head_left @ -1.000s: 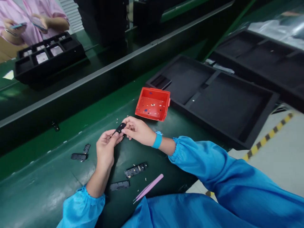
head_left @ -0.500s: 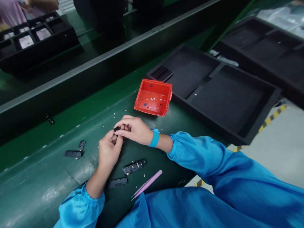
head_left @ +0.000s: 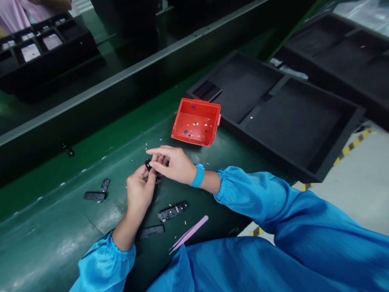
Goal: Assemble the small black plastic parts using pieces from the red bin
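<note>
Between my two hands is a small black plastic part [head_left: 148,164], mostly covered by fingers. My left hand [head_left: 140,186] is closed around its lower portion, thumb pointing up. The right hand [head_left: 176,164], wearing a blue wristband [head_left: 198,176], pinches at the part with its thumb and curled fingers while the index finger stretches out to the left. Below the hands lie a black part with metal contacts [head_left: 172,211] and a plain black strip [head_left: 152,231]. Pink tweezers [head_left: 191,232] rest near my blue smock.
A red bin [head_left: 196,140] with tiny scraps stands beyond my hands. Behind it is a large black divided tray [head_left: 273,150], with another tray [head_left: 334,52] farther right. More black pieces [head_left: 95,196] lie left. Across the dark partition, a person in pink is beside a compartment tray [head_left: 57,61].
My right index finger has lifted off the small black part and straightened to the left. The part is tilted differently in my fingers. The view has shifted slightly.
</note>
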Motion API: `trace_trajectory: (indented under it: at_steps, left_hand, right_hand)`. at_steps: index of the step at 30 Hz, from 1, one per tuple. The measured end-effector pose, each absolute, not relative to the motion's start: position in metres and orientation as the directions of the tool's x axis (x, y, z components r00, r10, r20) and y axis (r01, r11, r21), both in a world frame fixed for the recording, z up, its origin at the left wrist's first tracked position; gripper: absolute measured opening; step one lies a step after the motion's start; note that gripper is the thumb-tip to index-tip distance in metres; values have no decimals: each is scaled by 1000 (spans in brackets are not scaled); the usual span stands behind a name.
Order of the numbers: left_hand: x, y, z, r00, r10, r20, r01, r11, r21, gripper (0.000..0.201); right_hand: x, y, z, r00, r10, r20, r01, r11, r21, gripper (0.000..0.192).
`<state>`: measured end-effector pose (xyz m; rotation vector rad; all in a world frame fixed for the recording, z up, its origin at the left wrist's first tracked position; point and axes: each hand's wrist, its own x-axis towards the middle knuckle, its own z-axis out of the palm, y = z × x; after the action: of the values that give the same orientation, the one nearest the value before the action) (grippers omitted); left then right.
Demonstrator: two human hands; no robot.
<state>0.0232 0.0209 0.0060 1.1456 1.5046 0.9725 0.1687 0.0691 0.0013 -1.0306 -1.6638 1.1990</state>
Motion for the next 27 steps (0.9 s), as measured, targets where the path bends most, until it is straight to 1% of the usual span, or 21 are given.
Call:
trace_trajectory:
  at_steps: [3,5,8,13,18,20,22,23,25,27]
  left_hand:
    - [22,21,5,-74,979,-192,255,205,945,21]
    - [22,20,5,-74,979,-192,255,205,945,20]
    - [22,20,5,-81,977,-197,259,211,943,18]
    - [20,18,2,-68,986,-153,330,167,929,18]
    - [18,18,1,-39,994,-100,418,108,902,19]
    - [18,19,1,-57,988,-140,362,151,920,21]
    - [18,21,0,-62,971,-233,221,241,945,28]
    - [17,22,0,-47,961,-274,151,278,949,33]
    - [16,24,-1,-7,953,-303,75,302,950,40]
    - [14,25,-1,19,958,-285,72,283,957,41]
  right_hand:
    - [167,68,1,-320,933,164,148,220,-964,11]
    - [167,69,0,-325,931,169,164,232,-959,3]
    - [167,71,-2,-338,926,171,163,237,-958,3]
    - [167,72,0,-369,919,141,206,229,-951,2]
    - [165,73,-2,-364,924,116,241,213,-947,8]
    - [164,74,-5,-345,933,103,210,184,-960,9]
    - [165,76,-7,-284,955,84,138,128,-982,9]
    - [165,77,-8,-242,966,88,109,117,-987,12]
    - [166,78,-8,-198,971,131,99,153,-983,20]
    - [167,79,-8,-252,952,172,113,206,-972,23]
